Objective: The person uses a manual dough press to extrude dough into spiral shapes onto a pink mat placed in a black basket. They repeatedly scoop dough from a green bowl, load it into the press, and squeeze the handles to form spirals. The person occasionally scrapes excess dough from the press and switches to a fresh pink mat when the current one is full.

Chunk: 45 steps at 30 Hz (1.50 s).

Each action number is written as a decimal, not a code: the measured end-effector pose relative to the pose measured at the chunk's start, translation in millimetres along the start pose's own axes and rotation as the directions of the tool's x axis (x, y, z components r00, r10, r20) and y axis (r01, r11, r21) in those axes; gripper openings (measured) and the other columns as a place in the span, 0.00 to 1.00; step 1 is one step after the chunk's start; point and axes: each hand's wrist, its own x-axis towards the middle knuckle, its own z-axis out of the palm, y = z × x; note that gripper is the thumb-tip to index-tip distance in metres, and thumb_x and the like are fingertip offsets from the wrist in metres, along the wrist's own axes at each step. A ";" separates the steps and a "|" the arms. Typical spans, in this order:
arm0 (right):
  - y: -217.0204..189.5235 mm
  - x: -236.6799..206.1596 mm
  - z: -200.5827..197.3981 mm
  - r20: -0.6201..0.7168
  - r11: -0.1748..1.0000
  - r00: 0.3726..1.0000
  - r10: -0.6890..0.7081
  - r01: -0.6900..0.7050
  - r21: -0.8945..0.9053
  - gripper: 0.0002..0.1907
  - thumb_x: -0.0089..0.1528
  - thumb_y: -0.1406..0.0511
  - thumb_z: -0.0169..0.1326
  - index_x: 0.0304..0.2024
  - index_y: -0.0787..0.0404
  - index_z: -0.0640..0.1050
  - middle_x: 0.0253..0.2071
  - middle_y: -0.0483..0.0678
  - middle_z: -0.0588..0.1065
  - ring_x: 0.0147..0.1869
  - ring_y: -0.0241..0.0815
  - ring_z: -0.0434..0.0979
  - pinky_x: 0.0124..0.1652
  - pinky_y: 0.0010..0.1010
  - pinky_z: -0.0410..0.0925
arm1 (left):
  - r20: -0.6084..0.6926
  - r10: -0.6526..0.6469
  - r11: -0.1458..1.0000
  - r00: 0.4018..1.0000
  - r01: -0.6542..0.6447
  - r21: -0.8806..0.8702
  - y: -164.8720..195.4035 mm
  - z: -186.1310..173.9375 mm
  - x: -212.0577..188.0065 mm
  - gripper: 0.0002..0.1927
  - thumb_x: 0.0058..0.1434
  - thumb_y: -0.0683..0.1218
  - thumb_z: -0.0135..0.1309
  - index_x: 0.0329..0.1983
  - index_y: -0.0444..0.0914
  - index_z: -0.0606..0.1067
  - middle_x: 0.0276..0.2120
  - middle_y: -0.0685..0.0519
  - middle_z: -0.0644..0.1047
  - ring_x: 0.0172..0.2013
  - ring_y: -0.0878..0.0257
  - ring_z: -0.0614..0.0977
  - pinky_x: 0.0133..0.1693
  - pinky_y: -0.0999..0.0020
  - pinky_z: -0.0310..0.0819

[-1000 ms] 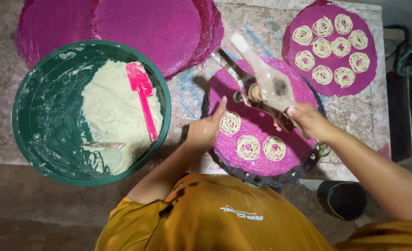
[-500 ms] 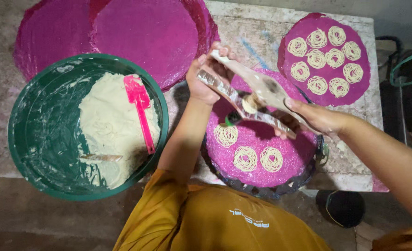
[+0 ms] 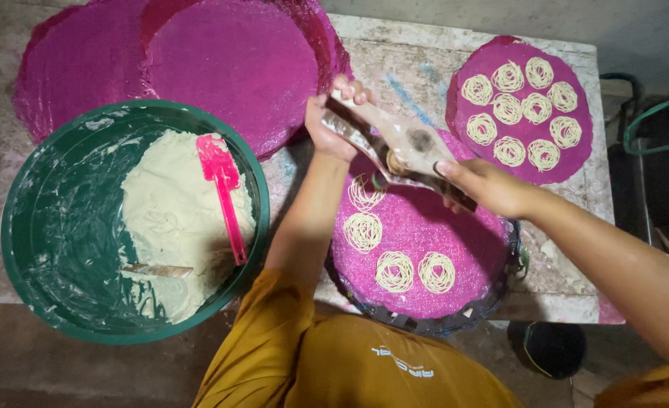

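Observation:
Both my hands grip a long-handled noodle press point(image 3: 406, 147) held over a round magenta mat point(image 3: 440, 242). My left hand point(image 3: 333, 121) holds the far handle end and my right hand point(image 3: 489, 189) holds the near end. Pale dough strands drop from the press onto the mat, forming a loose coil point(image 3: 365, 193). Three finished noodle coils point(image 3: 395, 270) lie on the same mat, which rests on a dark round frame point(image 3: 425, 325).
A green basin point(image 3: 55, 227) at left holds pale dough point(image 3: 172, 219), a pink spatula point(image 3: 223, 189) and a small scraper point(image 3: 157, 270). A second magenta mat point(image 3: 576, 98) with several coils lies at the back right. Stacked bare magenta mats point(image 3: 229, 68) lie behind.
My left hand left the mat and took the press handle. The press swung over the mat's left side and a fresh coil is forming there.

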 end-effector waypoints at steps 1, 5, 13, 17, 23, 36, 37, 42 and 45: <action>-1.9 2.6 1.3 -0.041 0.999 0.999 0.010 -0.011 -0.031 0.42 0.65 0.37 0.25 0.36 0.62 0.78 0.27 0.51 0.79 0.33 0.43 0.82 0.39 0.39 0.76 | 0.016 -0.011 0.999 1.000 0.011 0.033 3.7 2.1 5.2 0.10 0.61 0.52 0.45 0.38 0.42 0.67 0.32 0.53 0.70 0.40 0.59 0.73 0.54 0.58 0.69; -2.1 7.6 16.9 -0.004 0.988 0.993 -0.122 0.122 0.098 0.42 0.66 0.38 0.27 0.33 0.63 0.79 0.25 0.51 0.79 0.29 0.44 0.81 0.34 0.39 0.77 | 0.012 -0.054 0.998 0.998 0.054 0.027 19.4 6.9 2.6 0.10 0.61 0.52 0.45 0.38 0.42 0.67 0.33 0.53 0.70 0.40 0.59 0.73 0.53 0.59 0.69; 16.2 12.8 -2.3 -0.110 0.992 0.993 -0.039 0.052 0.116 0.39 0.67 0.40 0.35 0.33 0.67 0.78 0.24 0.54 0.78 0.27 0.45 0.79 0.32 0.38 0.74 | 0.021 -0.003 1.000 1.000 0.003 0.015 -4.7 27.2 12.1 0.12 0.60 0.53 0.46 0.39 0.42 0.67 0.35 0.53 0.71 0.42 0.58 0.74 0.57 0.56 0.70; 19.7 20.1 6.3 -0.099 0.957 0.979 -0.179 0.197 0.212 0.38 0.67 0.40 0.33 0.35 0.65 0.79 0.24 0.49 0.80 0.28 0.41 0.81 0.32 0.33 0.75 | -0.288 -0.151 0.966 0.946 0.203 0.160 5.9 38.7 18.0 0.20 0.60 0.58 0.40 0.40 0.38 0.70 0.34 0.49 0.74 0.40 0.56 0.77 0.50 0.60 0.73; 24.7 22.2 13.6 -0.132 0.936 0.966 -0.223 0.250 0.249 0.35 0.68 0.42 0.34 0.40 0.63 0.80 0.25 0.48 0.79 0.28 0.39 0.80 0.32 0.33 0.72 | -0.799 -0.220 0.198 0.560 0.827 0.525 6.0 11.2 -26.4 0.36 0.70 0.72 0.27 0.56 0.41 0.70 0.25 0.54 0.68 0.19 0.68 0.68 0.20 0.70 0.54; 63.9 12.0 30.9 -0.334 0.823 0.931 -0.147 0.302 0.481 0.35 0.71 0.43 0.34 0.46 0.67 0.76 0.33 0.53 0.79 0.34 0.46 0.81 0.37 0.37 0.76 | -0.248 -0.041 -0.771 0.968 0.127 0.625 28.2 37.8 -104.3 0.18 0.66 0.50 0.51 0.56 0.46 0.80 0.48 0.48 0.83 0.45 0.50 0.82 0.49 0.54 0.77; 71.4 6.7 35.0 -0.341 0.778 0.925 -0.168 0.337 0.531 0.37 0.71 0.42 0.34 0.46 0.69 0.76 0.34 0.54 0.79 0.35 0.47 0.82 0.38 0.37 0.76 | -0.205 -0.092 -0.785 0.975 0.056 0.617 24.5 41.8 -105.1 0.18 0.63 0.51 0.55 0.55 0.45 0.80 0.48 0.47 0.80 0.48 0.49 0.80 0.49 0.53 0.76; 93.8 -20.8 61.3 -0.421 0.574 0.874 -0.243 0.480 0.664 0.45 0.65 0.35 0.37 0.58 0.68 0.71 0.40 0.58 0.78 0.41 0.50 0.81 0.43 0.44 0.75 | -0.146 -0.210 -0.860 0.967 -0.112 0.498 -6.4 43.8 -103.6 0.35 0.39 0.59 0.72 0.50 0.39 0.80 0.47 0.43 0.72 0.52 0.46 0.71 0.48 0.49 0.69; 94.2 -38.8 78.2 -0.469 0.420 0.840 -0.274 0.543 0.727 0.50 0.61 0.32 0.43 0.64 0.67 0.67 0.42 0.57 0.76 0.43 0.50 0.79 0.47 0.48 0.74 | -0.191 -0.172 -0.927 0.966 -0.093 0.364 -14.6 37.2 -105.8 0.31 0.41 0.58 0.73 0.44 0.37 0.80 0.49 0.45 0.72 0.54 0.48 0.70 0.51 0.52 0.66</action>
